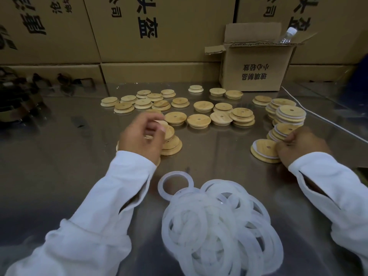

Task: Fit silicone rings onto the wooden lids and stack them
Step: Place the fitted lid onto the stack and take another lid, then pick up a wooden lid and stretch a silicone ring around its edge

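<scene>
Left hand [142,136]: curled fingers pinch a round pale wooden lid [169,132], centre.
Right hand [300,146]: curled fingers grip a white-ringed wooden lid [262,151], right.

The table [219,162] is showing a smooth, glossy metal top that is mirroring the boxes [159,46] behind it. The lids [199,120] are looking like pale, matt wood with a faint grain. The rings [219,226] are appearing milky, half-clear and softly matt, like silicone. The boxes are showing dull brown cardboard, and the sleeves [111,196] are looking like plain white cloth.
</scene>
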`<state>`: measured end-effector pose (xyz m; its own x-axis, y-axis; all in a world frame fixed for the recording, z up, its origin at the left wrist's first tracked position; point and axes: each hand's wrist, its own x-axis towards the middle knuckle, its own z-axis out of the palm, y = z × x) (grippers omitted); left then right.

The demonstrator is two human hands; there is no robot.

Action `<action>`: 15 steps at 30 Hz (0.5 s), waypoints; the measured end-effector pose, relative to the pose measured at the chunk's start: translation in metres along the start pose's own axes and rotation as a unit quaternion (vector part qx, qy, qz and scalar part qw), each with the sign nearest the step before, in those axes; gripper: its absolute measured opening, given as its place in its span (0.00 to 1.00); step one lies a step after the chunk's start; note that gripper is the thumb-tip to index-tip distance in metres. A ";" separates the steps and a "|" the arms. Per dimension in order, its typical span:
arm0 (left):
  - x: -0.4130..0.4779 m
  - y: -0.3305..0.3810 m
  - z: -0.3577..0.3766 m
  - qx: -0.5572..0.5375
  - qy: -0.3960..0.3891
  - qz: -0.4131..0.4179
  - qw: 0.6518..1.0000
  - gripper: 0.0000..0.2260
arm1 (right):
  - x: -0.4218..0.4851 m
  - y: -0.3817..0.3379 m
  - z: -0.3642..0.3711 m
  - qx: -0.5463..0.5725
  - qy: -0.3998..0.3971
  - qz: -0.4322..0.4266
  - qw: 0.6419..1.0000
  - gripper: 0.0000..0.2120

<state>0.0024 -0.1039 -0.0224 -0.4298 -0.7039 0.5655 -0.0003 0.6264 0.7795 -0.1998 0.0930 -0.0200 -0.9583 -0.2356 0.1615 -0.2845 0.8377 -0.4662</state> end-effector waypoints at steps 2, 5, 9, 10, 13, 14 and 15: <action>0.005 -0.004 -0.008 0.042 0.070 -0.013 0.997 0.08 | -0.001 -0.002 0.000 0.034 0.010 -0.010 0.999 0.08; 0.011 -0.016 -0.014 0.152 0.064 -0.116 0.980 0.14 | -0.004 -0.005 0.003 0.075 0.008 -0.022 0.997 0.07; 0.010 -0.026 -0.013 0.227 -0.051 -0.197 0.952 0.21 | -0.006 -0.005 0.007 0.102 0.015 -0.022 0.994 0.05; 0.010 -0.028 -0.012 0.229 -0.051 -0.189 0.954 0.21 | -0.006 -0.006 0.007 0.105 0.019 -0.025 0.994 0.04; 0.009 -0.029 -0.014 0.199 -0.013 -0.184 0.962 0.22 | -0.007 -0.007 0.006 0.117 0.045 -0.042 0.991 0.02; 0.009 -0.029 -0.015 0.185 0.009 -0.181 0.966 0.23 | -0.007 -0.007 0.005 0.121 0.060 -0.048 0.990 0.01; 0.010 -0.028 -0.015 0.175 0.032 -0.169 0.969 0.23 | -0.008 -0.008 0.003 0.124 0.079 -0.053 0.988 0.01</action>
<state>0.0121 -0.1335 -0.0344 -0.2941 -0.9011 0.3186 -0.4428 0.4239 0.7901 -0.1903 0.0861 -0.0204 -0.9123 -0.2199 0.3454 -0.3998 0.6606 -0.6354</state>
